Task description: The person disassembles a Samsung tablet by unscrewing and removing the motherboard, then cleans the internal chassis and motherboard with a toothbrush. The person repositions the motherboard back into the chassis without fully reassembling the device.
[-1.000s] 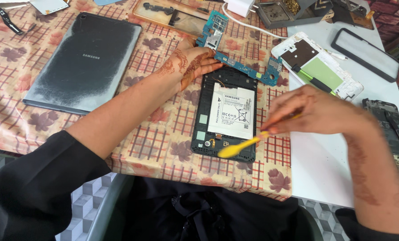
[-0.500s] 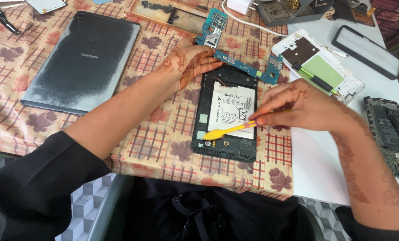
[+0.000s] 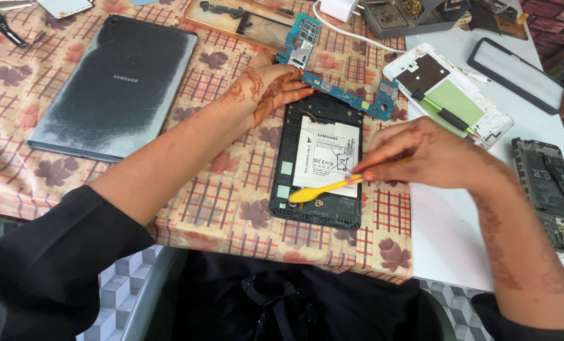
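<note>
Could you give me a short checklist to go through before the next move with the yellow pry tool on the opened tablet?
1. Right hand grips the yellow pry tool: ok, fingers pinch its upper end.
2. Tool tip sits at the lower left corner of the white battery: ok, though whether it is under the edge or on top, cannot tell.
3. Left hand steadies the opened tablet: ok, it rests at the top left corner.
4. Blue circuit board is clear of the battery: ok, it lies along the tablet's top edge.
5. Battery free of adhesive: cannot tell.
6. Battery undamaged: ok, flat, no dents visible.
</note>
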